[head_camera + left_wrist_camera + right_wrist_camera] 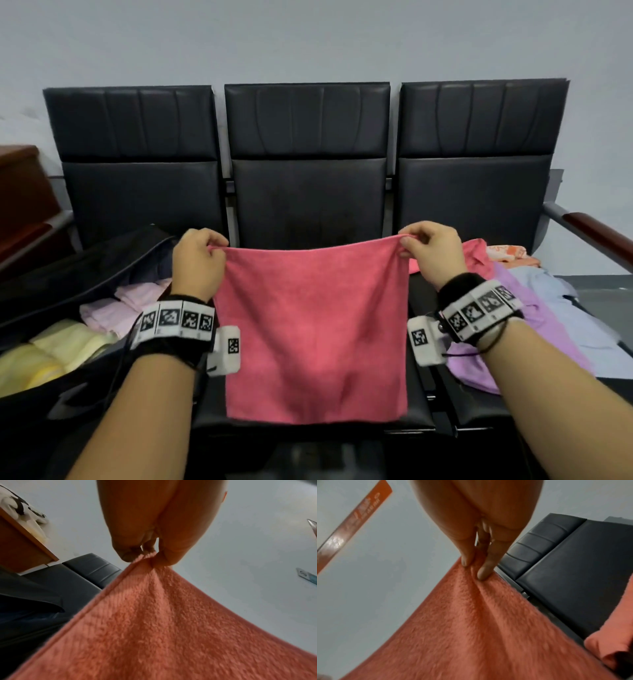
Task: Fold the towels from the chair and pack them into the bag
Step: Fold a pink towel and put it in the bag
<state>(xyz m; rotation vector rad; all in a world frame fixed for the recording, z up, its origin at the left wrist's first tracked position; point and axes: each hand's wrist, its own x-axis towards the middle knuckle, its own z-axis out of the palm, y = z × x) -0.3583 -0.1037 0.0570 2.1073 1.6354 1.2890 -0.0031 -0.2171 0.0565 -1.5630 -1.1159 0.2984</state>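
A pink towel (315, 329) hangs spread out in front of the middle black seat (308, 202). My left hand (198, 255) pinches its top left corner and my right hand (431, 251) pinches its top right corner. In the left wrist view the thumb and fingers (130, 555) squeeze the towel (154, 628) corner. The right wrist view shows two fingertips (483, 573) pressing the towel (479, 628) edge. An open black bag (68, 274) lies on the left seat, holding folded pale pink towels (113, 308) and yellow towels (58, 349).
On the right seat lie loose towels: purple (534, 329), pale blue (582, 308), another pink one (476, 255) and an orange-patterned one (507, 253). A wooden armrest (599, 236) runs at the right. A brown wooden cabinet (24, 192) stands at the left.
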